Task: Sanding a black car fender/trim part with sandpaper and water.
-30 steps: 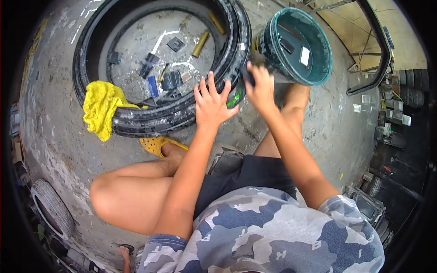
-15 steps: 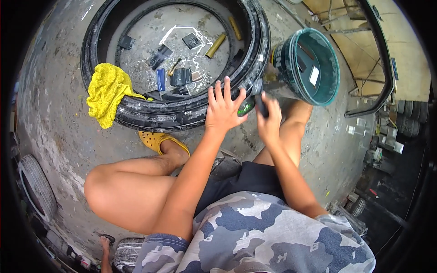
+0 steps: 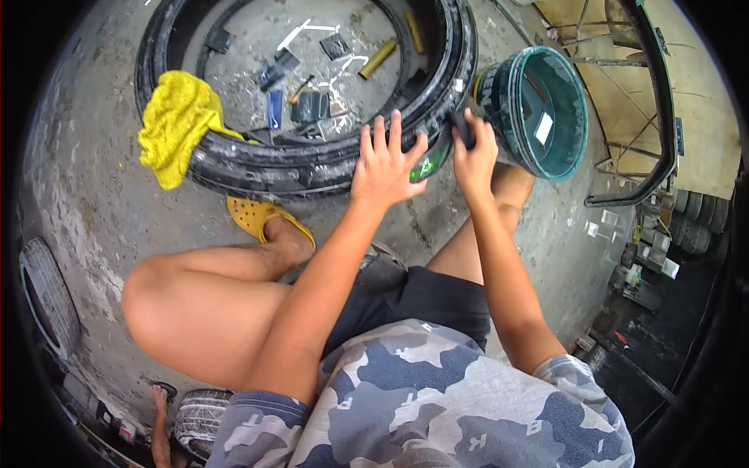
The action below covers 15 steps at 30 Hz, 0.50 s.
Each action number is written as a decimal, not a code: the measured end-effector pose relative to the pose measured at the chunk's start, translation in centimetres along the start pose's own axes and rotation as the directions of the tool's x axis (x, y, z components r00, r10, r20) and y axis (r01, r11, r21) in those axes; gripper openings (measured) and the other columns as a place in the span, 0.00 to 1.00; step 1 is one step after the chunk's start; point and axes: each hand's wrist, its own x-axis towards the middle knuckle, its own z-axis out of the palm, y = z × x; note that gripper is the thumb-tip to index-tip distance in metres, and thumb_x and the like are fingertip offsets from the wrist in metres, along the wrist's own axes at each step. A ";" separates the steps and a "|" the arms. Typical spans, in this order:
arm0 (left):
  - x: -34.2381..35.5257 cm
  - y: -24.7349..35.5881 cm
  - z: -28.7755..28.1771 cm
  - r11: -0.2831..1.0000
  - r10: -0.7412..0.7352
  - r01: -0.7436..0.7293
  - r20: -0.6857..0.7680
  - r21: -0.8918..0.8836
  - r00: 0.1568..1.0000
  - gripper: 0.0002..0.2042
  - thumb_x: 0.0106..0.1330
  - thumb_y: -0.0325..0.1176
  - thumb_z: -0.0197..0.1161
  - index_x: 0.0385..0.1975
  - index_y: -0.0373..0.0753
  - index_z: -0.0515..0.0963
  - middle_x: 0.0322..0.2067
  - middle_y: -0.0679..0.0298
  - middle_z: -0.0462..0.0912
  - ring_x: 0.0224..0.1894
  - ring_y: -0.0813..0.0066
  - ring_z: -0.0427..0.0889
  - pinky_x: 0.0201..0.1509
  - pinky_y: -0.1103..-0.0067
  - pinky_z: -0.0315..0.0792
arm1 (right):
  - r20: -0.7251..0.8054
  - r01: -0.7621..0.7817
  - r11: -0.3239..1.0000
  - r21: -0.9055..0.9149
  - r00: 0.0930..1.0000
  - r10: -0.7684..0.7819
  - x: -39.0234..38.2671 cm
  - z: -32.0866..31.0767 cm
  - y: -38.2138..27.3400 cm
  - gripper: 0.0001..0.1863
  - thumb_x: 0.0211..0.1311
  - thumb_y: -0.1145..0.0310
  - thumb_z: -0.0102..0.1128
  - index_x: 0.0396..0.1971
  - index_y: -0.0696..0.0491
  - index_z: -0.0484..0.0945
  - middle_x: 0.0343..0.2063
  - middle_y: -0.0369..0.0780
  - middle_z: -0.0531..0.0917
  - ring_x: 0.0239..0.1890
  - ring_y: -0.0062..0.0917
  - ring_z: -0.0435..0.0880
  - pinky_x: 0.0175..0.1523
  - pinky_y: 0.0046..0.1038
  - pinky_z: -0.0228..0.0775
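Observation:
A black tire [image 3: 269,173] lies on its side on the floor before me, its tread wet and smeared with grey-white residue. My left hand [image 3: 382,170] rests on the near tread with its fingers spread. Beside its thumb, bright green marks [image 3: 426,165] show on a dark curved surface; I cannot tell what they belong to. My right hand [image 3: 476,156] grips a dark block [image 3: 464,129] against the tire's right outer side. A yellow cloth [image 3: 178,125] drapes over the left part of the tire.
A teal bucket [image 3: 577,132] stands right of the tire, holding water and a few flat pieces. Inside the tire's ring lie dark blocks [image 3: 310,108] and a brass-coloured tube [image 3: 378,59]. A black metal frame [image 3: 665,148] stands far right. Another person's arm [image 3: 160,429] shows lower left.
My right hand has moved up and right along the tire's side with the dark block. My left hand stays spread on the tread. The whole view has shifted slightly.

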 end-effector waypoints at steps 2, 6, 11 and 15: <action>-0.2 -0.4 -0.1 1.000 0.010 -0.010 0.037 0.004 0.999 0.43 0.42 0.64 0.69 0.61 0.55 0.64 0.66 0.43 0.59 0.62 0.41 0.65 0.65 0.50 0.59 | -0.011 -0.013 0.996 0.091 1.000 0.014 -1.4 0.7 -1.0 0.20 0.55 0.74 0.62 0.50 0.53 0.77 0.37 0.44 0.77 0.43 0.42 0.76 0.47 0.41 0.65; -0.3 -0.3 0.8 0.999 0.020 -0.018 0.066 -0.033 0.998 0.43 0.45 0.64 0.67 0.62 0.54 0.62 0.66 0.40 0.58 0.63 0.39 0.64 0.66 0.48 0.58 | 0.065 0.073 0.994 0.076 0.995 -0.078 -7.3 -0.5 -1.5 0.22 0.50 0.75 0.65 0.49 0.53 0.78 0.36 0.46 0.78 0.43 0.42 0.76 0.45 0.40 0.64; -0.2 -0.2 0.0 1.000 0.011 -0.011 0.050 -0.002 0.999 0.43 0.45 0.64 0.67 0.62 0.53 0.62 0.66 0.40 0.59 0.63 0.39 0.64 0.66 0.49 0.58 | -0.045 -0.060 0.998 0.024 0.997 0.061 -1.4 0.8 -1.6 0.20 0.56 0.73 0.63 0.51 0.52 0.77 0.38 0.44 0.78 0.44 0.41 0.76 0.47 0.40 0.63; -0.3 -0.5 0.7 1.000 -0.004 0.005 0.050 -0.020 0.999 0.45 0.45 0.65 0.67 0.64 0.54 0.61 0.66 0.41 0.59 0.63 0.40 0.64 0.66 0.50 0.57 | 0.140 -0.020 1.000 0.019 0.990 0.017 -8.3 -1.0 -3.3 0.26 0.47 0.76 0.65 0.52 0.50 0.78 0.36 0.43 0.78 0.44 0.39 0.76 0.45 0.37 0.62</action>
